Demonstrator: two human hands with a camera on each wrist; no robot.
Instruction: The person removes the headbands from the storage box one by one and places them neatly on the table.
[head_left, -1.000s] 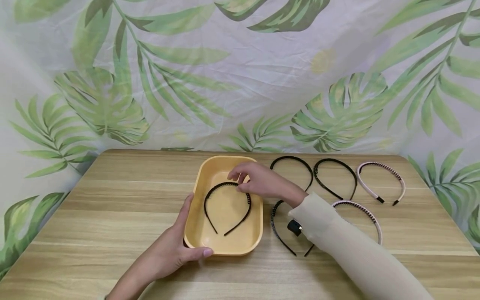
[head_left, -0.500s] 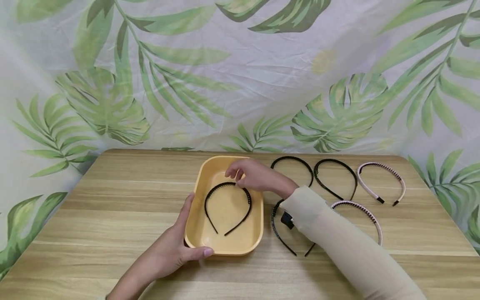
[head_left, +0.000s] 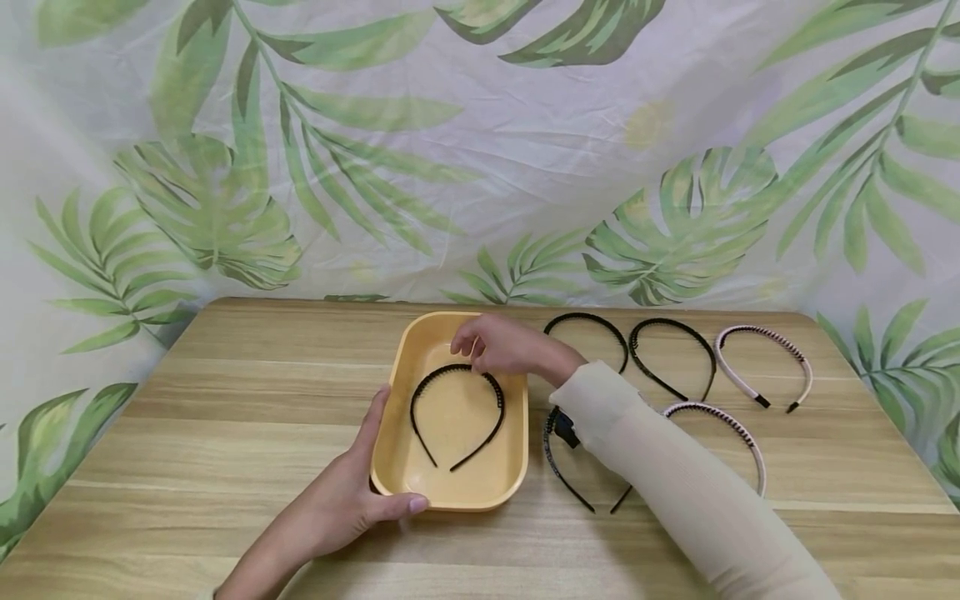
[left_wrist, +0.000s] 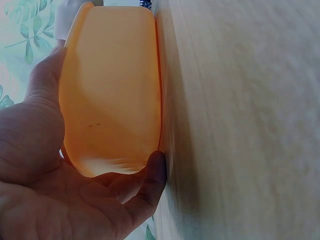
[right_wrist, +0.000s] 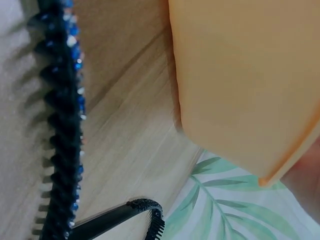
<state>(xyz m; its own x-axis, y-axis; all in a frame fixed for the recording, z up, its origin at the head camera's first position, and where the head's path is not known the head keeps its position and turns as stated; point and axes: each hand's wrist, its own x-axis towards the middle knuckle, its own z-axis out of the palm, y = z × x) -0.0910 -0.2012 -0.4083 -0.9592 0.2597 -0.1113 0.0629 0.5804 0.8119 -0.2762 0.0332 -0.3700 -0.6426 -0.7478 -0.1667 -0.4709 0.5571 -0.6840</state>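
In the head view a yellow plastic box point(head_left: 397, 467) sits mid-table, and a black toothed headband point(head_left: 415, 402) lies inside it. My left hand point(head_left: 341, 496) grips the box's left side, thumb at the near rim; the left wrist view shows fingers point(left_wrist: 145, 190) low against its wall. Over the box's far right part hangs my right hand point(head_left: 506, 346), fingers loosely bent, just above the headband's top. The hand hides a short stretch of that band; whether it touches is unclear. In the right wrist view only a bit of the hand point(right_wrist: 305, 172) shows beside the box.
Right of the box lie two black headbands point(head_left: 585, 317) point(head_left: 672, 322), two pink ones point(head_left: 765, 332) point(head_left: 753, 450), and one with a sparkly dark band point(head_left: 558, 471), partly under the right sleeve point(head_left: 660, 467). A leaf-print cloth point(head_left: 525, 167) hangs behind the wooden table point(head_left: 225, 417).
My right forearm has swung a little to the left, and the right hand has lifted slightly from the headband's top. The headband, box and left hand keep their places.
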